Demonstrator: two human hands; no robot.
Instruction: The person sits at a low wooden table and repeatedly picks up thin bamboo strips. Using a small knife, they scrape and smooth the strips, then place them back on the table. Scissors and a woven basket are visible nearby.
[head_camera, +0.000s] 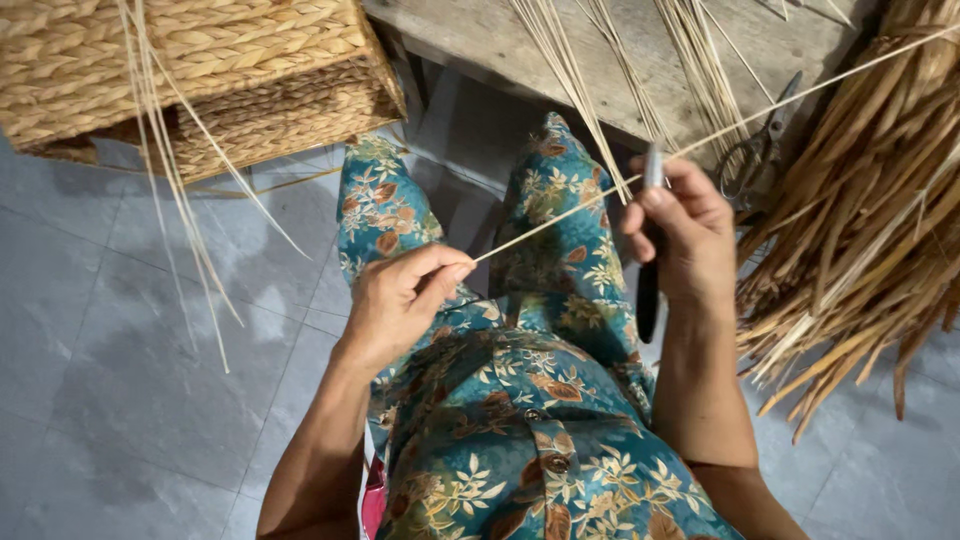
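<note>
I'm pinching the end of this thin, springy reed strip (700, 140) in my left hand (405, 300), right hand (685, 235) wrapped tight around the knife (650, 270) scraping it.

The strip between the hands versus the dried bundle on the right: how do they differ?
The strip is single, thin, pale and pulled straight between the left hand and right hand. The dried bundle is many broader, browner stalks lying loose in a heap, untouched. The right hand also grips a dark-handled knife against the strip. Both look like dried plant fibre.
</note>
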